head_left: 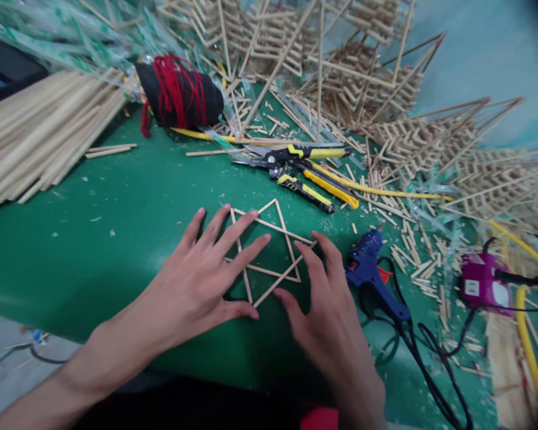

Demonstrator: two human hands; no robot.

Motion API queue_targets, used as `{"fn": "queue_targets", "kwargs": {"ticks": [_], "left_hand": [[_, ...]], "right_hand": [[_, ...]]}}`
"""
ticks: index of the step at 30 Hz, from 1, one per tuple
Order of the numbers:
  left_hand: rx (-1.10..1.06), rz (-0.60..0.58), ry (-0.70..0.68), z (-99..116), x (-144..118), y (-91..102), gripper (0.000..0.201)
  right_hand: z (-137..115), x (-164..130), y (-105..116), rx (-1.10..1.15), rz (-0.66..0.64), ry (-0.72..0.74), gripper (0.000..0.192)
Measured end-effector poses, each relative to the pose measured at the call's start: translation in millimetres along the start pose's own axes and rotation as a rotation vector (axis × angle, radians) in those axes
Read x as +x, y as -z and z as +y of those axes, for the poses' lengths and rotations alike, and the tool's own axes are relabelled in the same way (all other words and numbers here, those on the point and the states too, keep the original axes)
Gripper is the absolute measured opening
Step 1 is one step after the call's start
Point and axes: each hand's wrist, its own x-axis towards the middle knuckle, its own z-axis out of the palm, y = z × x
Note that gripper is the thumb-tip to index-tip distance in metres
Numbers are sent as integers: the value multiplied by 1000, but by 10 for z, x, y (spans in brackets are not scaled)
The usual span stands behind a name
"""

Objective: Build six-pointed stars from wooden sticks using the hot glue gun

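A six-pointed star of thin wooden sticks (264, 272) lies flat on the green tabletop (116, 221). My left hand (201, 269) is spread over its left side, fingertips on the sticks and thumb by the lower corner. On the right side, my right hand (320, 292) has its fingers apart, with fingertips touching the right corner and thumb near the lower stick. Neither hand is closed around anything. A blue glue gun (374, 275) lies just right of my right hand. Beyond the star rest shears with yellow and black handles (291, 164).
A bundle of long wooden sticks (40, 131) lies at left. Red yarn wraps a black roll (179, 92) at the back. Stacked stick frames (367, 77) stand behind scattered cut pieces. A purple device (484, 283) and black cables (430, 358) lie at right.
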Motion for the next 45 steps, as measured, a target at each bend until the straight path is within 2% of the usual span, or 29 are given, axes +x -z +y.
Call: {"fn": "queue_targets", "kwargs": {"ticks": [7, 13, 17, 20, 25, 28, 36, 45], "left_hand": [[3, 1, -7, 6, 11, -16, 113], [42, -30, -24, -1, -7, -16, 103], [27, -27, -4, -22, -10, -20, 106], [17, -30, -7, -46, 11, -16, 109], [10, -29, -1, -43, 44, -2, 111], [-3, -25, -1, -29, 39, 4, 108], [-39, -29, -23, -52, 33, -11, 103], [-23, -28, -44, -60, 14, -25, 103]], "right_hand": [[-13, 7, -2, 4, 20, 8, 54], [-5, 19, -14, 43, 67, 12, 49], [5, 24, 2, 41, 63, 3, 53], [18, 91, 28, 54, 44, 18, 56], [25, 311, 16, 56, 75, 75, 40], [18, 373, 6, 32, 92, 93, 37], [51, 165, 92, 33, 150, -5, 41], [43, 115, 36, 62, 149, -50, 42]]}}
